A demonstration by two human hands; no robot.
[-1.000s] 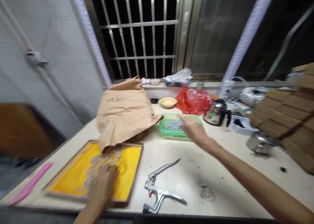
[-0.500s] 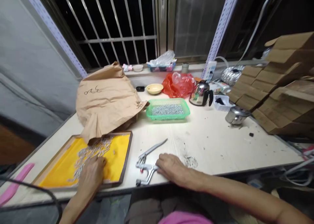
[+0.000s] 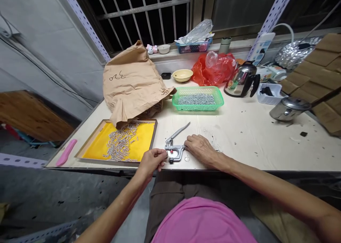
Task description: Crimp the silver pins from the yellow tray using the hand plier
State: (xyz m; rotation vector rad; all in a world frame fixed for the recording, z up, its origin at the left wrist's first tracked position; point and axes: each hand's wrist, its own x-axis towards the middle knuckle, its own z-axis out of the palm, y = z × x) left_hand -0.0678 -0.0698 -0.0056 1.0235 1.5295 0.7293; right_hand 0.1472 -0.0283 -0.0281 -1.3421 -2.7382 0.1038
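A metal hand press tool lies near the front edge of the pale table. My right hand rests on its lower handle, fingers curled over it. My left hand pinches its fingertips together at the tool's jaw, holding something too small to make out. To the left sits a yellow tray with several small metal pieces. Behind the tool stands a green basket of the same metal pieces.
A crumpled brown paper sack leans over the tray's far end. A kettle, red plastic bag, yellow bowl, steel pot and cardboard boxes crowd the back and right. A pink strip lies at the left corner.
My left hand left the yellow tray and came to the tool's jaw. My right hand moved from the green basket down onto the tool's handle. The camera tilted downward.
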